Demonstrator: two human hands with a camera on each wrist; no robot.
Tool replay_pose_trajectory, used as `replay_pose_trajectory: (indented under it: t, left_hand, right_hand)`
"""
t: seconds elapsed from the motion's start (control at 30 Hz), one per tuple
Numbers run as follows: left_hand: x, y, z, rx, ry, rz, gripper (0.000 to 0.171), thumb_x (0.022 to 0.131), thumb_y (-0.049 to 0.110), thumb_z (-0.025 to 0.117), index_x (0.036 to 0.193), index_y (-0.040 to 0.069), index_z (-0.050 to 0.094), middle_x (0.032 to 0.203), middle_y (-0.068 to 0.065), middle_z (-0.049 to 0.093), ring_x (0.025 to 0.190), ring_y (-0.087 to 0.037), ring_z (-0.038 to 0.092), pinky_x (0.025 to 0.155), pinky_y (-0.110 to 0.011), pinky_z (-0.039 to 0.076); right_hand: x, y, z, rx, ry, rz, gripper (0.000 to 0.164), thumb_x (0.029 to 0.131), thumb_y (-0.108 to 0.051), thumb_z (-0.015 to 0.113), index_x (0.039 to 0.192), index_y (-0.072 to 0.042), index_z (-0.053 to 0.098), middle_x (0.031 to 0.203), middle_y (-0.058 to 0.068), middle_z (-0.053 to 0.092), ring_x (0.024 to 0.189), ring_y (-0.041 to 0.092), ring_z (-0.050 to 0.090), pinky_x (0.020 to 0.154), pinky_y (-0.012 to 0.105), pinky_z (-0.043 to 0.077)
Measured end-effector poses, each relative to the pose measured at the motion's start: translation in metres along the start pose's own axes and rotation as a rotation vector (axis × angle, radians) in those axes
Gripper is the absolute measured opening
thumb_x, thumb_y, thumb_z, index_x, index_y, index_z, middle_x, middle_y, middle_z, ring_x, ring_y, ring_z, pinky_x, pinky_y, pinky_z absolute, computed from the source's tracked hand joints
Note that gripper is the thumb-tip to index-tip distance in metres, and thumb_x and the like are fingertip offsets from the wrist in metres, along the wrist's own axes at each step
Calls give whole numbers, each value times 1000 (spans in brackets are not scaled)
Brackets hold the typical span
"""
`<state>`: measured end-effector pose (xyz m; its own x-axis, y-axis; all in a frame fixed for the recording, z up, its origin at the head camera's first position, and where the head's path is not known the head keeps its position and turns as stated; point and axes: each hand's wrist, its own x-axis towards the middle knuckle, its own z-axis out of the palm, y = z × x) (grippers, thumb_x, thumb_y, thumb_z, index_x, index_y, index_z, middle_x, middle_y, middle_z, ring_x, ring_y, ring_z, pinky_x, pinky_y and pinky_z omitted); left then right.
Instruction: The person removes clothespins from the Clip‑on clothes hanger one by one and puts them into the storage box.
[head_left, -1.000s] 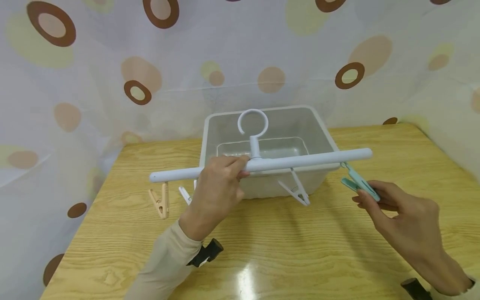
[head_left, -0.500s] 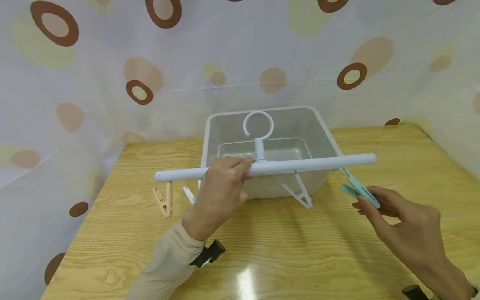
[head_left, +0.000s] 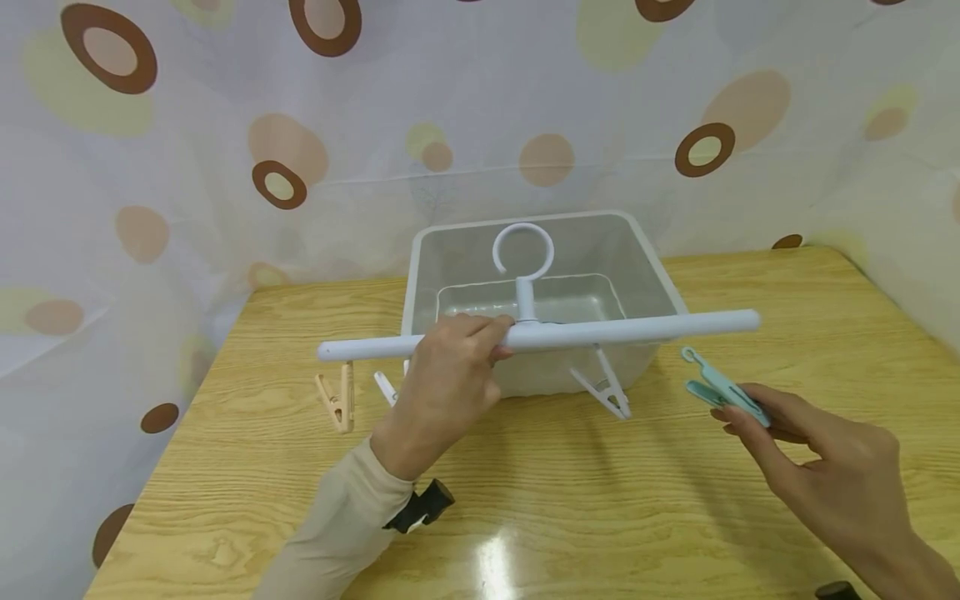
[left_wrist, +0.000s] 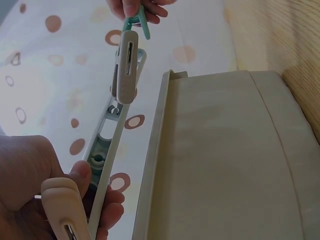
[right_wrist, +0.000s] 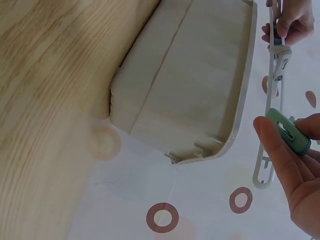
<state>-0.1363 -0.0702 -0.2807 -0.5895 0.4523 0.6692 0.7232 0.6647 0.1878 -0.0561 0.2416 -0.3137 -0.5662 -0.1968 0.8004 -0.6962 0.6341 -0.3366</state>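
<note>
A pale hanger bar [head_left: 637,332] with a round hook is held level by my left hand [head_left: 442,387], which grips it just left of the hook. My right hand [head_left: 836,471] pinches a mint-green clothespin [head_left: 727,394] at its handle end. The ring at the clothespin's tip sits just below the right part of the bar, with a small gap visible. From the bar hang a peach clothespin [head_left: 341,404] at the left, a white clothespin [head_left: 611,392] right of centre, and another white clothespin [head_left: 386,387] partly hidden behind my left hand. Empty sockets show along the bar's underside in the left wrist view.
A translucent plastic tub [head_left: 540,375] stands behind the bar on the wood-grain table [head_left: 570,525]. A curtain [head_left: 480,100] patterned with circles hangs behind and at both sides of the table.
The mint-green clothespin's ring was at the bar's underside and is now apart from it, lower, in my right hand. My left hand and the bar have shifted slightly right.
</note>
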Motion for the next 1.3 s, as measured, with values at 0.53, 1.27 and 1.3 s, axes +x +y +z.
replay_pose_trajectory:
  t: [0.53, 1.27, 1.3]
  left_hand:
    - [-2, 2, 1, 34, 23, -7, 25, 76, -3, 75, 101, -1, 72, 90, -10, 71, 77, -26, 67, 71, -35, 54]
    - [-4, 4, 0, 42, 17, -6, 25, 75, -2, 77, 100, -1, 72, 88, -8, 71, 76, -24, 66, 71, -34, 54]
    - [-4, 4, 0, 42, 18, -6, 25, 75, -2, 77, 100, -1, 72, 88, -8, 71, 76, -24, 66, 71, -34, 54]
  right_hand:
    - [20, -8, -5, -103, 69, -83, 52, 93, -41, 61, 90, 10, 72, 93, -10, 69, 91, -19, 56, 71, 1, 43]
    - [52, 3, -7, -142, 86, -135, 48, 91, -41, 63, 91, 6, 74, 80, 19, 71, 92, -18, 55, 79, 0, 39]
    - [53, 4, -7, -135, 88, -136, 47, 91, -40, 64, 91, 6, 74, 79, 19, 71, 91, -18, 55, 79, 1, 40]
